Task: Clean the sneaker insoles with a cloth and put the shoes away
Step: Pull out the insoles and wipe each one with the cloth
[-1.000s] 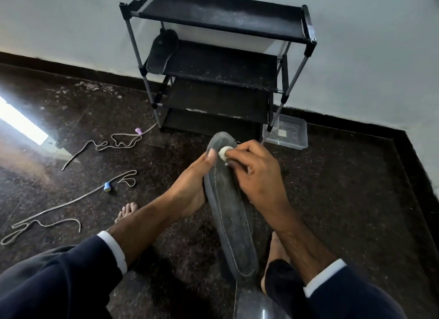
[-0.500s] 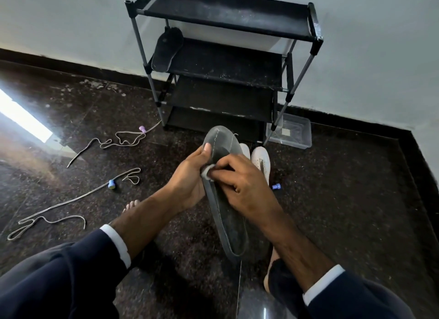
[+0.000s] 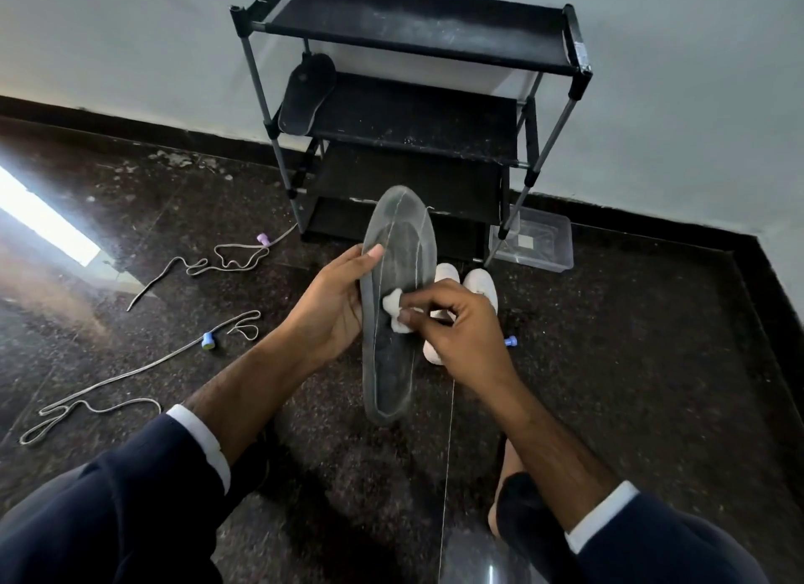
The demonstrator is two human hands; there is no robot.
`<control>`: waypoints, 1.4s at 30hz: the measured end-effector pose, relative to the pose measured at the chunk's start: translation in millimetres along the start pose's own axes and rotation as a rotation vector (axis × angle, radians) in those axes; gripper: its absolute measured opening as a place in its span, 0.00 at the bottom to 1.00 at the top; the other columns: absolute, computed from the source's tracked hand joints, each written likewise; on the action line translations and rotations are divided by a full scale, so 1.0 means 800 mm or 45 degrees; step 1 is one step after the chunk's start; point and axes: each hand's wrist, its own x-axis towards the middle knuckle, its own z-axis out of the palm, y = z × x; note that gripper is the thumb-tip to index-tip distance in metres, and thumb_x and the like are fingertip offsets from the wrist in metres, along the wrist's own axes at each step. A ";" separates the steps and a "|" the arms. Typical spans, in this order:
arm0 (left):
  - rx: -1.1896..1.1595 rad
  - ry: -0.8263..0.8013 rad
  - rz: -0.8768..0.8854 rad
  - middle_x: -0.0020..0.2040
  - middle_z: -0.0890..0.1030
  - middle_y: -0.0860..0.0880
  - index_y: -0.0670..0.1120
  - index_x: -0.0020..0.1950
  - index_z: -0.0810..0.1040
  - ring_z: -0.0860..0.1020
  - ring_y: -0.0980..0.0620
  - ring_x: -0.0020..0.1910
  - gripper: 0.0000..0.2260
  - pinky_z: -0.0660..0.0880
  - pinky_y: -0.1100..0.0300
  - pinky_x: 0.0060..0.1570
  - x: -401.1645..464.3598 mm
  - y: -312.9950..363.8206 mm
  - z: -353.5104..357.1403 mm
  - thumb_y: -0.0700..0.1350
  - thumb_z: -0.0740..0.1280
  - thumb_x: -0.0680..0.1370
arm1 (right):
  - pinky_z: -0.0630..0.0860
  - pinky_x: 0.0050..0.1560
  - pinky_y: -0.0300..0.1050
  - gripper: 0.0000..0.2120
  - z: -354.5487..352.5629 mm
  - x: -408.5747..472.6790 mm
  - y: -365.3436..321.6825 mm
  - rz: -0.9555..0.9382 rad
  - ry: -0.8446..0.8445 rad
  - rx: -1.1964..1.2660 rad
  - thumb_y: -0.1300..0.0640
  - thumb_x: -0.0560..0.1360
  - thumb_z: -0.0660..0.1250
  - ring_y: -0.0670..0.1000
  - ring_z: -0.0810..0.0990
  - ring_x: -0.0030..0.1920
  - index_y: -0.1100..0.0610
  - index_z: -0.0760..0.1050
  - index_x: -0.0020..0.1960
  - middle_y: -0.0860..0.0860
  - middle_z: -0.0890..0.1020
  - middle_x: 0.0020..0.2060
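Left hand (image 3: 335,305) grips the grey insole (image 3: 398,305) by its left edge, thumb on the upper face, fingers curled behind. Right hand (image 3: 461,326) pinches a small white cloth wad (image 3: 393,311) and presses it onto the insole's mid section. Insole is held upright, off the floor, toe end up, in front of the rack.

Largest down:
- Black four-tier shoe rack (image 3: 413,30) against the wall, a second dark insole (image 3: 306,93) leaning on its second shelf, left end.
- White sneakers (image 3: 480,285) on the floor just behind the hands, partly hidden by them.
- Clear plastic box (image 3: 533,246) by the rack's right leg.
- Two loose laces (image 3: 130,372) on the floor, left.
- Small blue cap (image 3: 510,342) right of the sneakers.

No readable writing or brand anywhere.
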 end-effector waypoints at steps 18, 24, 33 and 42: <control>-0.149 -0.017 -0.014 0.65 0.79 0.38 0.45 0.75 0.69 0.81 0.41 0.60 0.18 0.81 0.47 0.57 -0.002 -0.025 0.015 0.48 0.53 0.86 | 0.76 0.53 0.54 0.09 -0.003 -0.006 -0.005 -0.568 -0.003 -0.622 0.61 0.75 0.73 0.51 0.78 0.51 0.56 0.84 0.54 0.49 0.80 0.49; -0.192 0.011 -0.039 0.64 0.81 0.37 0.45 0.71 0.73 0.81 0.40 0.61 0.17 0.79 0.45 0.60 -0.005 -0.021 0.007 0.50 0.54 0.86 | 0.74 0.51 0.53 0.08 -0.003 -0.005 -0.006 -0.714 -0.105 -0.720 0.61 0.74 0.73 0.51 0.78 0.51 0.57 0.85 0.53 0.50 0.81 0.48; -0.192 -0.044 -0.201 0.63 0.82 0.41 0.41 0.67 0.79 0.81 0.46 0.62 0.28 0.79 0.53 0.61 -0.009 -0.030 0.024 0.59 0.50 0.85 | 0.77 0.51 0.50 0.09 -0.005 -0.001 -0.008 -0.641 0.020 -0.692 0.63 0.75 0.72 0.52 0.78 0.50 0.59 0.84 0.55 0.51 0.80 0.48; -0.186 0.103 -0.198 0.70 0.74 0.33 0.44 0.75 0.70 0.75 0.36 0.69 0.23 0.73 0.41 0.68 0.003 -0.024 0.001 0.55 0.61 0.83 | 0.77 0.51 0.44 0.09 -0.018 -0.011 -0.018 -0.536 -0.677 -0.715 0.66 0.74 0.72 0.45 0.77 0.52 0.56 0.85 0.52 0.48 0.80 0.50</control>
